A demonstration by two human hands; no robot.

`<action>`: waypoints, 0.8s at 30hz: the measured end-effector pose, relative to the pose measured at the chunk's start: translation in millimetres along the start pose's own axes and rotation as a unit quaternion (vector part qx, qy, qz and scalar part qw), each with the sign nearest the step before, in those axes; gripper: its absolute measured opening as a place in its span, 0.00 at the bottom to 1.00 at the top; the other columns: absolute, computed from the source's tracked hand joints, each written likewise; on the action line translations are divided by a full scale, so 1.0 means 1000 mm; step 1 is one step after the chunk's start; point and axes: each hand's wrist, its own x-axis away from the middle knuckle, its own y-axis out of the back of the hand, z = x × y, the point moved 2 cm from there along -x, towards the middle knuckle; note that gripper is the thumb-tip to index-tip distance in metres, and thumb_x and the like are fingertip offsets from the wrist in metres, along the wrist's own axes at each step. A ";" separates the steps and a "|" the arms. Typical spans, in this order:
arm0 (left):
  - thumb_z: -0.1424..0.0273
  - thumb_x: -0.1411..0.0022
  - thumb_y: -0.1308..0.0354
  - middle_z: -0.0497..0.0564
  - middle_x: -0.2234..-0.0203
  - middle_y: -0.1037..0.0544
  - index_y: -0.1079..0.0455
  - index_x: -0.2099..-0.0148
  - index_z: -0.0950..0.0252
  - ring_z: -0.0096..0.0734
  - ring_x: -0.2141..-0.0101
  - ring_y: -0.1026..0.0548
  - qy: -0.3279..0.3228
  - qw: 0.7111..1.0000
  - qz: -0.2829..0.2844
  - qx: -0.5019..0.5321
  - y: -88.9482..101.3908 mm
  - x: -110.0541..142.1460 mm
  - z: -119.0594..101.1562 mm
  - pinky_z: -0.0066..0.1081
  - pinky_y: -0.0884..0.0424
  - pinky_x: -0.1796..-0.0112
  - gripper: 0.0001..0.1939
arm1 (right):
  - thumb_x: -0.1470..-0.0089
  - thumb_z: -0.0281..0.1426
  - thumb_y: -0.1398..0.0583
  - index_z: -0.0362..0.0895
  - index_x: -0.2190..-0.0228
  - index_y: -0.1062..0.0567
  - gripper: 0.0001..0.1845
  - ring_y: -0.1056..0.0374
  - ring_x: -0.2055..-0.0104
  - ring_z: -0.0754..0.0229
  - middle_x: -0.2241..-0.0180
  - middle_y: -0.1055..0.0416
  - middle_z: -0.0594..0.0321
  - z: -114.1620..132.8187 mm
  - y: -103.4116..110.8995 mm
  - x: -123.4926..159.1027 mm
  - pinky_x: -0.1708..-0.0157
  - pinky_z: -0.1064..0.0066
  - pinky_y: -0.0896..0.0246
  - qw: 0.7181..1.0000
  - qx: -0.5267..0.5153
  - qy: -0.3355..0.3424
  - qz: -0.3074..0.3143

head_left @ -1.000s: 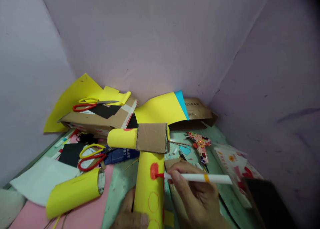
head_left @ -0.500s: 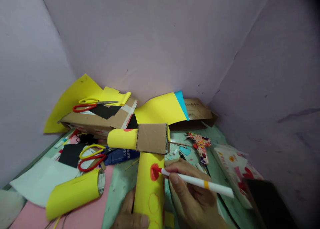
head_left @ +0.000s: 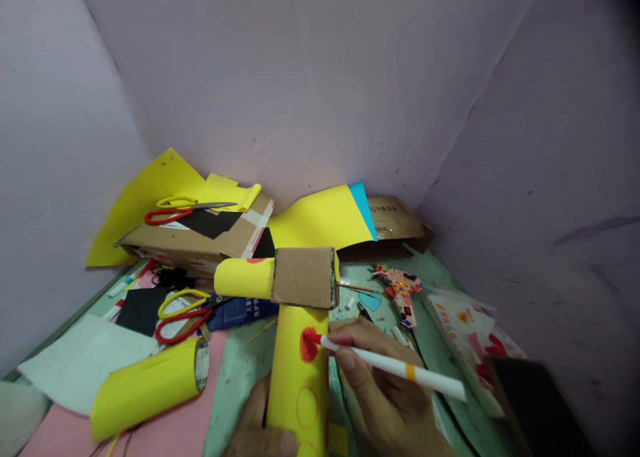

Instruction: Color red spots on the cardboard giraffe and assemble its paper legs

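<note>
My left hand (head_left: 265, 424) is closed around the lower part of a yellow paper-covered tube (head_left: 293, 370), thumb across its front. A brown cardboard square (head_left: 304, 277) sits at the tube's upper end, with a shorter yellow roll (head_left: 244, 277) sticking out to the left. Pinched in my right hand (head_left: 385, 384) is a white felt-tip marker (head_left: 395, 366) with an orange band. Its red tip touches a red filled spot (head_left: 309, 347) on the tube. Below that spot, an oval (head_left: 307, 406) is drawn in outline only. The tube's bottom end is out of frame.
Left lie another yellow tube (head_left: 145, 390), scissors (head_left: 185, 317) and white paper (head_left: 85, 364). Behind, more scissors (head_left: 190, 207) rest on a cardboard box (head_left: 200, 240), beside yellow sheets (head_left: 320, 220). At right are a patterned glue gun (head_left: 401, 290), its cord and a white packet (head_left: 465, 337).
The marker and my right hand have shifted very slightly left and down, with the tip staying at the red spot. My left hand keeps its hold on the tube.
</note>
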 end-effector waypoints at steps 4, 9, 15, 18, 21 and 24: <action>0.66 0.58 0.30 0.59 0.57 0.20 0.43 0.36 0.63 0.58 0.53 0.24 0.001 1.000 0.000 -0.007 0.000 -0.001 -0.001 0.48 0.31 0.53 0.47 | 0.41 0.27 0.40 0.52 0.59 0.24 0.10 0.25 0.63 0.58 0.65 0.23 0.64 -0.001 0.002 0.000 0.63 0.65 0.30 1.000 0.004 -0.002 0.006; 0.65 0.57 0.30 0.58 0.56 0.20 0.43 0.36 0.62 0.57 0.54 0.24 -0.005 1.000 0.016 -0.020 -0.002 -0.001 -0.003 0.48 0.30 0.53 0.46 | 0.42 0.26 0.40 0.52 0.59 0.25 0.11 0.25 0.61 0.56 0.64 0.23 0.62 -0.002 0.003 0.003 0.62 0.64 0.31 1.000 0.008 0.009 0.014; 0.67 0.58 0.30 0.57 0.61 0.18 0.43 0.36 0.63 0.55 0.57 0.22 0.015 0.999 -0.010 -0.037 0.003 -0.001 -0.001 0.44 0.28 0.58 0.48 | 0.42 0.26 0.41 0.51 0.60 0.25 0.10 0.26 0.65 0.59 0.67 0.24 0.64 0.000 0.001 0.002 0.66 0.68 0.31 1.000 0.009 0.006 0.005; 0.68 0.60 0.29 0.57 0.63 0.18 0.43 0.36 0.65 0.55 0.59 0.22 0.016 0.999 -0.026 -0.035 0.006 -0.001 0.000 0.43 0.27 0.60 0.49 | 0.42 0.26 0.40 0.51 0.60 0.24 0.10 0.25 0.64 0.60 0.66 0.23 0.65 0.002 0.001 0.001 0.64 0.69 0.30 1.000 0.011 0.017 -0.004; 0.68 0.59 0.30 0.57 0.63 0.17 0.42 0.36 0.64 0.56 0.59 0.21 0.014 1.000 -0.018 -0.018 0.005 -0.001 0.001 0.43 0.27 0.60 0.48 | 0.41 0.26 0.41 0.51 0.60 0.24 0.09 0.26 0.65 0.62 0.67 0.23 0.67 0.003 0.001 -0.001 0.64 0.72 0.31 0.999 0.029 0.010 -0.033; 0.69 0.58 0.31 0.57 0.62 0.17 0.42 0.36 0.63 0.56 0.59 0.21 0.013 1.000 -0.015 0.002 0.003 0.001 0.001 0.45 0.28 0.58 0.46 | 0.41 0.27 0.41 0.52 0.62 0.24 0.09 0.27 0.66 0.63 0.68 0.23 0.68 0.005 0.001 -0.004 0.65 0.73 0.32 0.998 0.037 -0.001 -0.049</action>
